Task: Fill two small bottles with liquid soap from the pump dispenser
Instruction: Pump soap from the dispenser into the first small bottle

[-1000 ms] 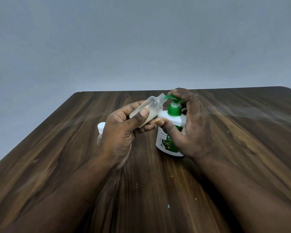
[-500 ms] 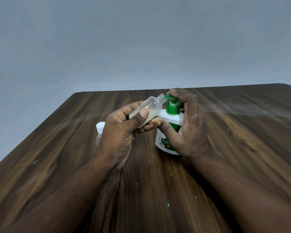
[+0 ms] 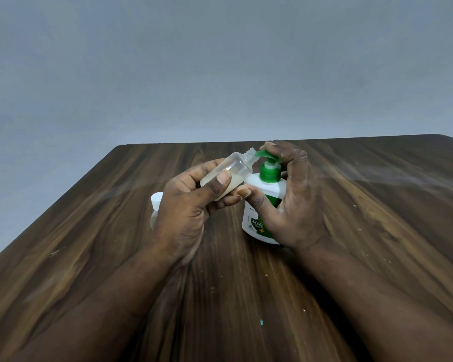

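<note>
My left hand (image 3: 186, 212) grips a small clear bottle (image 3: 236, 169), tilted so its open threaded neck meets the green nozzle. Pale soap fills its lower part. The white pump dispenser (image 3: 256, 220) with a green pump head (image 3: 268, 169) stands on the wooden table (image 3: 89, 257). My right hand (image 3: 290, 202) wraps around the dispenser, fingers curled over the pump top and thumb across its front. A second small bottle with a white cap (image 3: 156, 205) stands behind my left hand, mostly hidden.
The dark wood table runs to a far edge against a plain grey wall (image 3: 220, 74). Small crumbs and a tiny teal speck (image 3: 261, 321) lie on the near part of the tabletop.
The green pump head has risen a little under my right fingers. Both hands and the clear bottle stay in place at the nozzle.
</note>
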A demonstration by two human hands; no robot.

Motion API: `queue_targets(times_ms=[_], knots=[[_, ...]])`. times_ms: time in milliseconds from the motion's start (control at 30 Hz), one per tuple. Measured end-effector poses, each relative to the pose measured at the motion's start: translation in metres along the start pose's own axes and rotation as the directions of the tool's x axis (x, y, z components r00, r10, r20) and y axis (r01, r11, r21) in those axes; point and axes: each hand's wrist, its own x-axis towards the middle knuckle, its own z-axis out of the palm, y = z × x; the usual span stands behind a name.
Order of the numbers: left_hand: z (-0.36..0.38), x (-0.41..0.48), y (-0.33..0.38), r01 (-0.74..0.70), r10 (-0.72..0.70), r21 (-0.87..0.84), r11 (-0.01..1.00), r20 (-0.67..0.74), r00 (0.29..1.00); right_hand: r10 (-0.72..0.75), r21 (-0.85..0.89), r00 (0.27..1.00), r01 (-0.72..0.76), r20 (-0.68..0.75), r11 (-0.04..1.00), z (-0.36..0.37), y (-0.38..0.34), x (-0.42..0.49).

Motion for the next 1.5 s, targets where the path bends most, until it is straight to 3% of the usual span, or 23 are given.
queue_targets(times_ms=[933, 1167, 1500], knots=[[0.002, -0.001, 0.0, 0.026, -0.026, 0.009, 1.0, 0.001, 1.0, 0.002, -0.005, 1.0, -0.001, 0.024, 1.0, -0.004, -0.001, 0.001], [0.001, -0.001, 0.0, 0.017, -0.017, -0.002, 1.0, -0.003, 1.0, 0.001, -0.123, 0.998, 0.007, 0.065, 0.992, -0.009, -0.008, 0.006], [0.001, -0.001, 0.0, 0.012, -0.012, 0.004, 1.0, 0.019, 1.0, -0.036, -0.137, 0.998, 0.042, 0.051, 0.99, -0.004, -0.002, 0.002]])
